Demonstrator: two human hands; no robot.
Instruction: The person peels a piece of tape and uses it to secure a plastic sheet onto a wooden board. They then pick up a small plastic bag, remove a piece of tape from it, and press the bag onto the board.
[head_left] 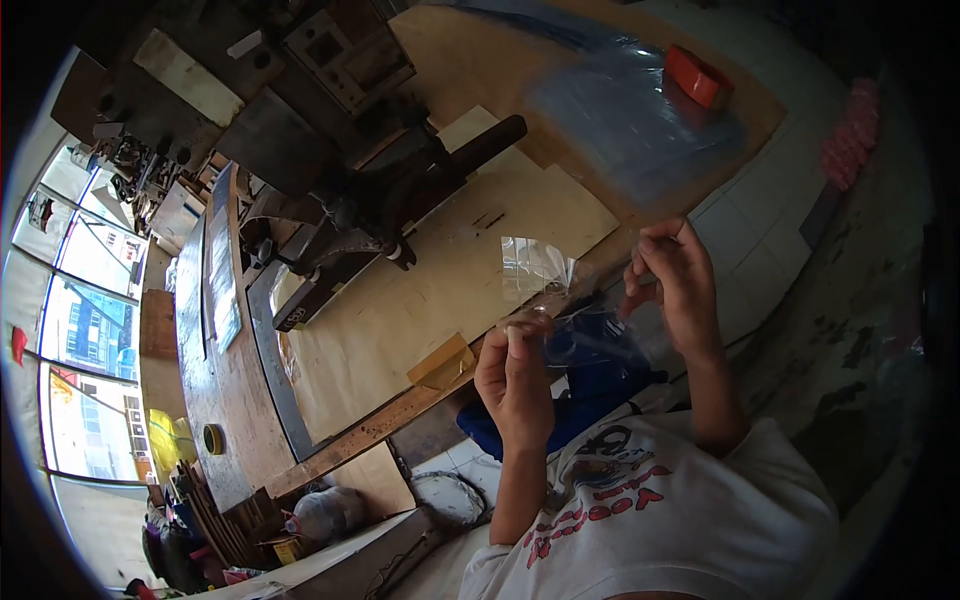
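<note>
A clear plastic sheet (537, 268) hangs in front of my body, over the near edge of the work table, and catches the light at its upper part. My left hand (515, 372) is closed in a pinch on its lower left edge. On the right, my right hand (672, 275) is raised beside the sheet with its fingers curled together; whether they grip the plastic is too faint to tell. Beyond the sheet lies the pale board (400, 320) on the table, with a dark metal machine arm (395, 215) above it.
A red-orange object (697, 78) rests on stacked clear plastic (630, 120) at the upper right. A brown piece (442, 365) lies at the table's near edge. A tape roll (212, 439) is at the left. Below are a large bottle (330, 513) and a blue seat (590, 365).
</note>
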